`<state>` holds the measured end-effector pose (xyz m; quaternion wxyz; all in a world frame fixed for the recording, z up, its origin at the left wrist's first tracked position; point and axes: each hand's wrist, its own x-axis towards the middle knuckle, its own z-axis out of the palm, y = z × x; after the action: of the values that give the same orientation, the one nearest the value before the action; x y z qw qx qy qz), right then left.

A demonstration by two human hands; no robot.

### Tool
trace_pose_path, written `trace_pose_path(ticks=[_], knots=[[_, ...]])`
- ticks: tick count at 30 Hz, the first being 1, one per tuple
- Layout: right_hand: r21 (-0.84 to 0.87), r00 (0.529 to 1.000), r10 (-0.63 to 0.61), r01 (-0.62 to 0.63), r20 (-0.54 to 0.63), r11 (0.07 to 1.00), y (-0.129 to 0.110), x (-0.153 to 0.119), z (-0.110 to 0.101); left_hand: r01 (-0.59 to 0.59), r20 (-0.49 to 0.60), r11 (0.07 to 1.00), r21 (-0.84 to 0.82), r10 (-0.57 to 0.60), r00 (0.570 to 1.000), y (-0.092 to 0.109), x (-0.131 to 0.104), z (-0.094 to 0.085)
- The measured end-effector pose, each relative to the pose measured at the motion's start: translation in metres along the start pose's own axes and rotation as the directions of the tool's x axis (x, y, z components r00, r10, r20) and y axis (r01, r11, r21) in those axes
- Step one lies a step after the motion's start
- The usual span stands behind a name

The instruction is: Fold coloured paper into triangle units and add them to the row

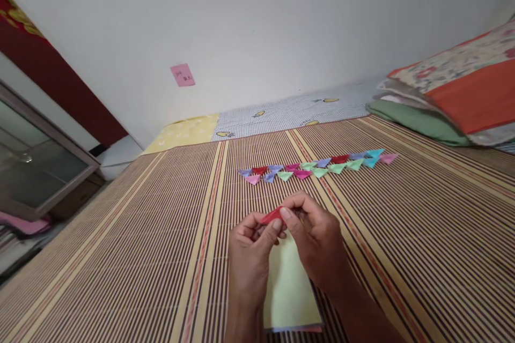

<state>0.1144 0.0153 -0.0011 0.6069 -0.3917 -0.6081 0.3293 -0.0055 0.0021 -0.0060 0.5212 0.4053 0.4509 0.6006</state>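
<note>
Between the fingertips of both hands is a small red folded paper piece (272, 216). My left hand (251, 241) pinches its left end, thumb on top. My right hand (316, 230) grips the right end, also with the thumb on top; its other fingers are partly hidden behind. Below the hands lies a stack of paper sheets (292, 289), pale green on top, with other colours at its lower edge. Beyond the hands, folded paper triangles (303, 173) in pink, red, blue, green and cyan form two rows on the striped mat (169, 246).
Folded bedding (470, 96) in orange, floral and green is piled at the right. A patterned sheet (273, 115) shows along the white wall, where a pink note (182, 74) is stuck. At the left stands a glass-panelled frame (36, 150).
</note>
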Motion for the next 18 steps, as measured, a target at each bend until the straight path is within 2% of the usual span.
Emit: trace_pose_path(ticks=[4, 9, 13, 18], knots=[[0.088, 0.997, 0.075, -0.076, 0.02, 0.993, 0.0008, -0.0005, 0.0027, -0.05, 0.003, 0.998, 0.035, 0.05, 0.999, 0.0026, -0.002, 0.0008], [0.287, 0.97, 0.232, -0.242, 0.072, 0.927, 0.0032, 0.002, 0.0015, -0.082, 0.088, 0.991, 0.104, 0.073, 0.993, 0.0071, -0.0017, -0.0016], [0.243, 0.961, 0.266, -0.276, 0.077, 0.93, 0.0054, 0.0038, 0.0001, -0.141, 0.099, 0.983, 0.117, 0.129, 0.987, 0.0068, -0.0019, -0.0041], [0.177, 0.976, 0.215, -0.217, 0.031, 0.96, 0.0052, 0.004, 0.0009, -0.134, 0.099, 0.984, 0.116, 0.123, 0.988, 0.0073, -0.0015, -0.0053]])
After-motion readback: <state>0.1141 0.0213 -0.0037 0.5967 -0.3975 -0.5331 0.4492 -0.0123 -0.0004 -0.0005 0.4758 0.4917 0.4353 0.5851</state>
